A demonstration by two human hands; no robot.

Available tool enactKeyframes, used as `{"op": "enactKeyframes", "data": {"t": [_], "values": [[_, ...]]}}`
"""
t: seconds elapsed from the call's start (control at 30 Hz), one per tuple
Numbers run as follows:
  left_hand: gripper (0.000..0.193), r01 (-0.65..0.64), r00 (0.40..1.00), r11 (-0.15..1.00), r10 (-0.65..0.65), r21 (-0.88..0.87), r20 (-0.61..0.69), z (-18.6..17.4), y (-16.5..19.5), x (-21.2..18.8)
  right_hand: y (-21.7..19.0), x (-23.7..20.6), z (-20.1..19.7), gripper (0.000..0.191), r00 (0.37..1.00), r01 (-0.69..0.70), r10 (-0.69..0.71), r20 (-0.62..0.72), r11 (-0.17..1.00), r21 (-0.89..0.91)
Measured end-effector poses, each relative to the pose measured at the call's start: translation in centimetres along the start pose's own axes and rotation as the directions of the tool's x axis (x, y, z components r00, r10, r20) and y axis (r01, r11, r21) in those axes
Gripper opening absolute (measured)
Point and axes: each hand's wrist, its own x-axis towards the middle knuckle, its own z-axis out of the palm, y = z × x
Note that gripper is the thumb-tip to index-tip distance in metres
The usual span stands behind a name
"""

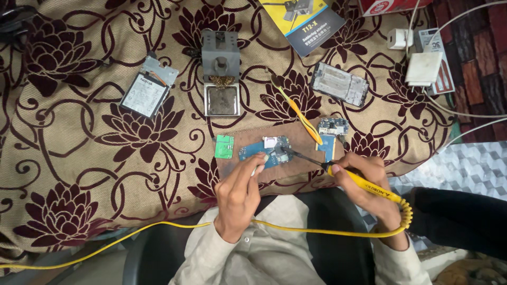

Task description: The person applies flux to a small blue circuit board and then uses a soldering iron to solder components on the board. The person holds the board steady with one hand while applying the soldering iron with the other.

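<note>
From the head camera, looking straight down, a bed or table draped in a tan cloth (79,158) with dark maroon flowers carries the work. Near the cloth's front edge lies a brown board (296,163), and on it a blue circuit board (266,150). The left hand (237,192) rests its fingertips on the near edge of that circuit board, fingers drawn together around something thin and pale; what it is cannot be told. The right hand (364,182) is closed around the yellow handle of a soldering iron (338,171), whose dark tip touches the right part of the circuit board. The iron's yellow cable (158,228) coils at the wrist and runs across the person's lap toward the front left corner. Just left of the brown board lies a small green board (224,146); at its right end sit a second blue board piece (331,134) and yellow-handled tweezers (301,113) lying slantwise. Farther back, near the middle of the cloth, stands a grey iron stand (221,74) with brass wool and a sponge tray. A phone battery (148,88) lies toward the back left, a phone frame (339,84) toward the back right, and white chargers (422,66) rest by the right edge.
</note>
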Motion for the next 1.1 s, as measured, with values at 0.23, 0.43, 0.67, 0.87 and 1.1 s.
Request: {"op": "enactKeyframes", "data": {"t": [0.23,0.43,0.67,0.87,1.1], "values": [[0.028,0.02,1.0,1.0,-0.02,-0.01,0.003,0.0,0.0,0.1,-0.2,-0.4,-0.4,0.02,1.0,-0.011,0.013,0.023,0.997,-0.077],[0.029,0.021,1.0,1.0,-0.021,-0.008,-0.001,0.0,0.0,0.1,-0.2,0.0,-0.2,0.02,0.991,-0.129,0.127,0.029,0.99,0.065],[0.027,0.002,1.0,1.0,-0.002,-0.009,-0.01,0.1,-0.1,0.1,-2.1,1.1,-1.2,0.019,0.993,-0.011,0.005,0.121,0.999,0.042],[0.027,-0.002,1.0,1.0,0.002,-0.013,-0.004,0.2,-0.1,0.2,-3.5,2.7,-1.9,0.026,0.928,0.292,-0.283,0.242,0.956,-0.004],[0.03,-0.026,1.0,0.999,0.026,-0.02,-0.011,0.3,-0.1,0.1,-3.1,2.2,-1.3,0.02,0.99,-0.012,0.004,0.144,0.998,0.056]]}}
